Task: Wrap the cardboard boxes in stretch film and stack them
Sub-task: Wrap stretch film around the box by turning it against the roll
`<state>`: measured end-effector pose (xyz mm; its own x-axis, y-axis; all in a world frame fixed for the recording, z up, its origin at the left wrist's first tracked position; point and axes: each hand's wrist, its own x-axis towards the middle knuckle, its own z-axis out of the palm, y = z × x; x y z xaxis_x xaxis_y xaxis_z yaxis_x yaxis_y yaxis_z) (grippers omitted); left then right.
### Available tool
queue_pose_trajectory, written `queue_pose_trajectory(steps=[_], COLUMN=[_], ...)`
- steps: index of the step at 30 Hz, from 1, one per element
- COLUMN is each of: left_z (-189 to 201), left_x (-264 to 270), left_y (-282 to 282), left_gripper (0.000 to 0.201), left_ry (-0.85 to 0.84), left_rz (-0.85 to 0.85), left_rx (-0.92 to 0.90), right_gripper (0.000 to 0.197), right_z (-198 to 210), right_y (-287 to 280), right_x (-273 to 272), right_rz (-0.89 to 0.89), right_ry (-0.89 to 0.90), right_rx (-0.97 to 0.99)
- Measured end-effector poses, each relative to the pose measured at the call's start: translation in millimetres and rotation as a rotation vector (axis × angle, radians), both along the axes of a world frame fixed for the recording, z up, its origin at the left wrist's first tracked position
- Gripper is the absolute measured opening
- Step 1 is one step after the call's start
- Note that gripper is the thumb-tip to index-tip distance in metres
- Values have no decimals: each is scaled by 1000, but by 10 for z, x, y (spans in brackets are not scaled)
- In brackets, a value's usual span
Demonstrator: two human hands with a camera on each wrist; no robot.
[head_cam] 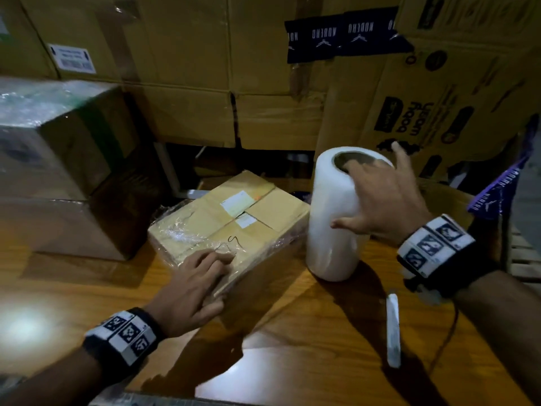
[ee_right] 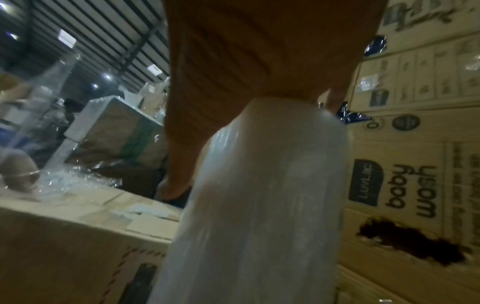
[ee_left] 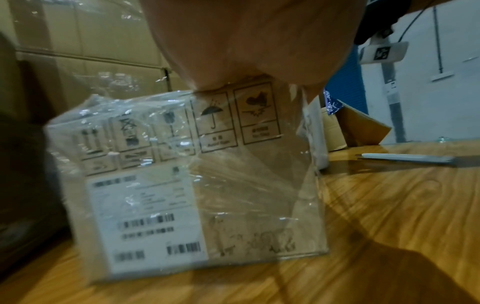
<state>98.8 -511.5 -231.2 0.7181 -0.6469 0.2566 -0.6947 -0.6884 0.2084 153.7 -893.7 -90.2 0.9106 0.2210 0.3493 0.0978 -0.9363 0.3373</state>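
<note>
A small cardboard box sits on the glossy wood-grain table, turned so one corner points at the near edge. Clear, wrinkled film clings to its left end and near side; the top seam carries white labels, and the side in the left wrist view bears printed handling symbols and a barcode label. The left hand lies flat on the near top corner, fingers straight and pressing.

Just right of the box stands the roll of milky stretch film, a smooth cylinder with its long axis upright and the brown core opening upward. The right hand spreads wide over its top, some fingertips dipped into the core, thumb on the side wall.

A white pen-like stick lies toward the near right edge. A wrapped carton fills the left side of the table, and stacked cartons wall off the far edge.
</note>
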Motion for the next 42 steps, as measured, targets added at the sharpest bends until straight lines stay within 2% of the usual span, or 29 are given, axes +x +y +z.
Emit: queue_pose_trajectory(steps=[2, 4, 8, 11, 14, 17, 21, 22, 24, 26, 28, 30, 34, 39, 42], left_z=[4, 20, 108, 194, 206, 140, 82, 78, 70, 63, 57, 63, 59, 246, 366], left_x=[-1, 9, 90, 129, 89, 65, 111, 118, 116, 133, 171, 204, 219, 242, 234], left_y=[173, 317, 520, 593, 481, 264, 57, 15, -60, -103, -78, -5, 78, -25, -261], left_gripper=[48, 48, 46, 44, 46, 45, 35, 29, 31, 25, 11, 24, 49, 26, 37], left_ry=[53, 92, 150, 189, 152, 62, 101, 95, 98, 22, -83, -68, -48, -248, -244], left_rz=[-24, -57, -124, -137, -7, 185, 467, 518, 582, 614, 596, 553, 437, 423, 253], left_rx=[-14, -11, 28, -2, -121, -266, -614, -684, -794, -713, -432, -235, -143, 73, 120], right_gripper=[103, 103, 107, 100, 96, 94, 95, 96, 96, 95, 94, 94, 93, 93, 92], right_z=[6, 18, -13, -81, -105, -114, -113, -112, -110, -102, -94, -96, -104, -113, -108], right_y=[-130, -171, 80, 242, 283, 283, 291, 296, 303, 307, 313, 314, 293, 265, 239], right_x=[-50, -65, -7, 53, 96, 107, 103, 96, 80, 62, 49, 45, 60, 81, 70], right_rz=[47, 5, -124, -132, -137, -142, -150, -156, -163, -166, -163, -155, -143, -132, -116], right_ry=[-39, -53, -106, -132, -125, -138, -149, -148, -149, -147, -149, -150, -136, -117, -92], right_rx=[5, -6, 31, 119, 204, 209, 207, 208, 210, 210, 206, 206, 216, 220, 212])
